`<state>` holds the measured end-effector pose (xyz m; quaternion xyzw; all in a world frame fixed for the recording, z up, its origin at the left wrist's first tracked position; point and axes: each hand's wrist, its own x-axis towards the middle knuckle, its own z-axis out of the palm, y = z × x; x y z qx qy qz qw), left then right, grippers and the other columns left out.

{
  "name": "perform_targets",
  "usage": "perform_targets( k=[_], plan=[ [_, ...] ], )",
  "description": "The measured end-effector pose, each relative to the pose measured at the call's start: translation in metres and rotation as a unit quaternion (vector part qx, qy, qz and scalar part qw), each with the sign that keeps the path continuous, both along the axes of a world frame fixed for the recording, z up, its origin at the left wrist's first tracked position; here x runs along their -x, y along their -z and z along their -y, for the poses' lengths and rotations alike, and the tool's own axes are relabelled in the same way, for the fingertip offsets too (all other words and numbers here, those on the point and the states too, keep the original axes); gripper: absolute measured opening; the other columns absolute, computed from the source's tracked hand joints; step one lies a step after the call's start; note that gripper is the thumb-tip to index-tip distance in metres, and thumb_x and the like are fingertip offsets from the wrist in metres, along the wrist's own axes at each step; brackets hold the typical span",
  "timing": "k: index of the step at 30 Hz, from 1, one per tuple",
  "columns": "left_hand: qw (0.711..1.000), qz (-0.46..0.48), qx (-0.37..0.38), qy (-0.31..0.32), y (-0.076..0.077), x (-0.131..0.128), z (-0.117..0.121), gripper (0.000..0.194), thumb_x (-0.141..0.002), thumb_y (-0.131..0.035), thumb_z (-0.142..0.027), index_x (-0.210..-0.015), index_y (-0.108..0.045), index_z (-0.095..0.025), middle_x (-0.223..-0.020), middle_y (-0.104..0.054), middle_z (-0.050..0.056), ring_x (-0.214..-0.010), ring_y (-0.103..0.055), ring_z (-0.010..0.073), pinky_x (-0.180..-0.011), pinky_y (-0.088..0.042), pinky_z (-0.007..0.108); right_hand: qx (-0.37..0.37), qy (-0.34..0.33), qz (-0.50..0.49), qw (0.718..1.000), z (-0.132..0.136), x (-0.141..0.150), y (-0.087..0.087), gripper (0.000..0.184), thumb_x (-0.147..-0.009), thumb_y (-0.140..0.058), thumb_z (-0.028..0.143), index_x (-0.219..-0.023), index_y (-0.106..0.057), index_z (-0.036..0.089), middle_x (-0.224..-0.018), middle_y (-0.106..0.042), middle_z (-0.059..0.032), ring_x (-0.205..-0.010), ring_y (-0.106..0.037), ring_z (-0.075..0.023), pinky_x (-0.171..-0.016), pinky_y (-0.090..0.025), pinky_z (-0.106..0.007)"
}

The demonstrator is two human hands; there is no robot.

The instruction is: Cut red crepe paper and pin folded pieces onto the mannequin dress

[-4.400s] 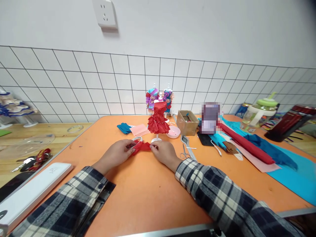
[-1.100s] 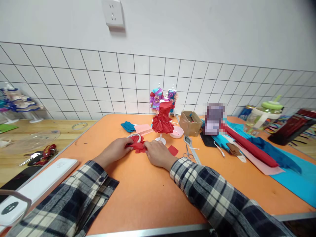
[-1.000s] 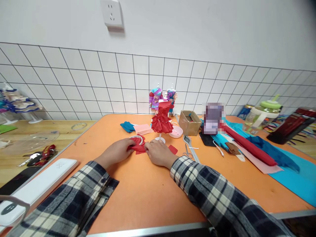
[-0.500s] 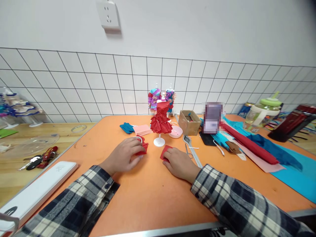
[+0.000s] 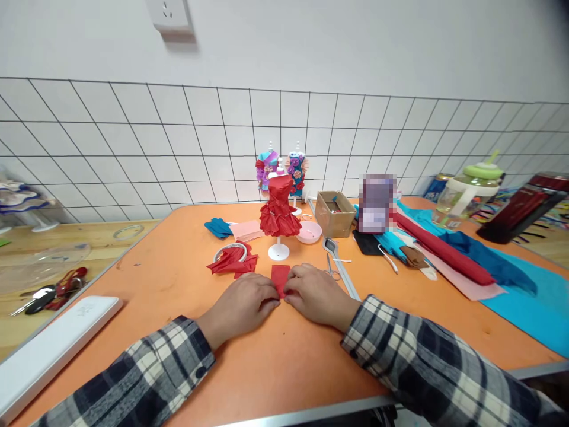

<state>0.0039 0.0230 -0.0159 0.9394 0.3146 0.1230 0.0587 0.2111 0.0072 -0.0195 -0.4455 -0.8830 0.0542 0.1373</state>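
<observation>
My left hand (image 5: pixel 243 303) and my right hand (image 5: pixel 313 293) meet at a small flat red paper piece (image 5: pixel 280 277) on the orange table (image 5: pixel 275 356). Both pinch its near edge with closed fingers. A crumpled red paper bundle (image 5: pixel 233 263) lies just beyond my left hand, beside a white tape ring (image 5: pixel 230 251). Behind it a red paper dress (image 5: pixel 279 213) stands on a white stand (image 5: pixel 278 252).
Scissors (image 5: pixel 332 270), a pink dish (image 5: pixel 309 232), a cardboard box (image 5: pixel 335 213) and red, pink and blue paper sheets (image 5: pixel 462 264) lie to the right. Blue and pink scraps (image 5: pixel 231 229) sit behind. A white case (image 5: pixel 48 344) and keys (image 5: pixel 48 290) are at the left.
My left hand let go of the crumpled red bundle, which now lies on the table. My right hand drew the flat red piece nearer, and both hands now pinch it.
</observation>
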Motion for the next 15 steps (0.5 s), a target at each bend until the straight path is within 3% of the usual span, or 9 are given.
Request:
perform_targets(
  k=[4,7,12,15],
  plan=[
    [1.000,0.003,0.000,-0.011,0.000,-0.001,0.001,0.017,-0.091,-0.056,-0.022,-0.087,-0.072,-0.022,-0.086,-0.073,0.001,-0.083,-0.064,0.0183,-0.080,-0.044,0.032,0.019,0.025,0.005,1.000,-0.001,0.005,0.005,0.017,-0.091,-0.057,0.030,-0.091,-0.071,0.019,-0.087,-0.066,-0.0041,-0.085,-0.057,-0.0173,-0.072,-0.036,-0.028],
    [0.999,0.003,0.004,-0.040,0.002,-0.003,0.003,0.018,-0.091,-0.055,-0.024,-0.089,-0.073,-0.021,-0.085,-0.073,0.003,-0.082,-0.065,0.0193,-0.079,-0.045,0.032,0.038,0.038,0.001,0.999,-0.003,0.007,0.008,0.015,-0.091,-0.057,0.028,-0.090,-0.070,0.020,-0.088,-0.068,-0.0032,-0.085,-0.059,-0.0167,-0.069,-0.035,-0.027],
    [0.997,-0.003,0.000,-0.078,-0.001,-0.010,0.007,0.017,-0.091,-0.056,-0.021,-0.092,-0.072,-0.020,-0.079,-0.072,0.004,-0.073,-0.064,0.0191,-0.070,-0.044,0.030,0.078,0.089,-0.036,0.992,-0.004,0.008,0.008,0.018,-0.087,-0.060,0.028,-0.104,-0.067,0.024,-0.090,-0.071,-0.0014,-0.083,-0.062,-0.0171,-0.065,-0.033,-0.025],
    [0.997,-0.005,-0.002,-0.082,-0.002,-0.013,0.009,0.019,-0.092,-0.054,-0.020,-0.088,-0.073,-0.020,-0.078,-0.071,0.004,-0.069,-0.063,0.0180,-0.068,-0.044,0.029,0.083,0.086,-0.028,0.992,-0.004,0.009,0.007,0.017,-0.089,-0.057,0.028,-0.100,-0.070,0.025,-0.093,-0.072,-0.0020,-0.086,-0.063,-0.0182,-0.067,-0.034,-0.026]
  ],
)
